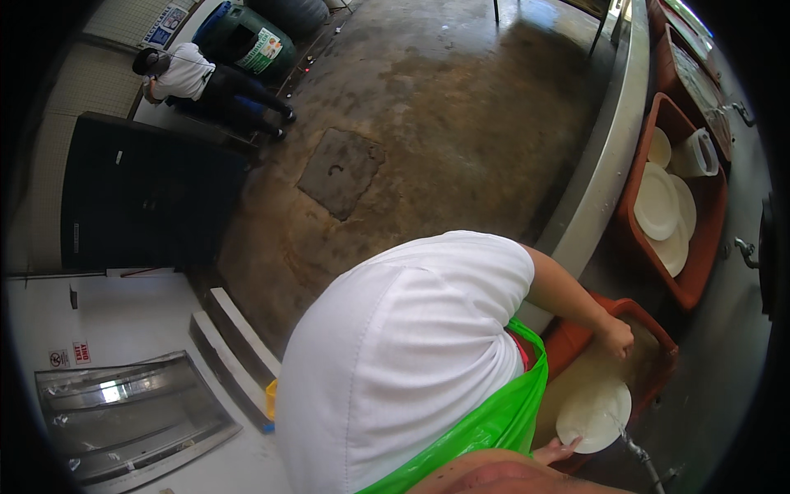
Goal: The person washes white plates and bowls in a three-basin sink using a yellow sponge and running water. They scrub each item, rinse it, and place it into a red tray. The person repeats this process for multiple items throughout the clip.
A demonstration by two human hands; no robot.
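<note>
My right hand [556, 451] grips the rim of a round white plate [594, 416] held tilted over an orange-brown basin [568, 339]. Water from a metal tap [645, 463] runs onto the plate. My left hand [616, 338] is closed like a fist above the far part of the basin, apart from the plate; anything inside it is hidden. Cloudy, pale water [588, 370] fills the basin. A white sleeve and a green plastic apron [494, 412] cover my body.
Another orange-brown basin [709, 235] beyond holds several white plates [656, 202] and a clear plastic container [701, 154]. More taps [745, 252] line the metal sink wall. Far left, a person [189, 72] in a white shirt stands near a green barrel [247, 45].
</note>
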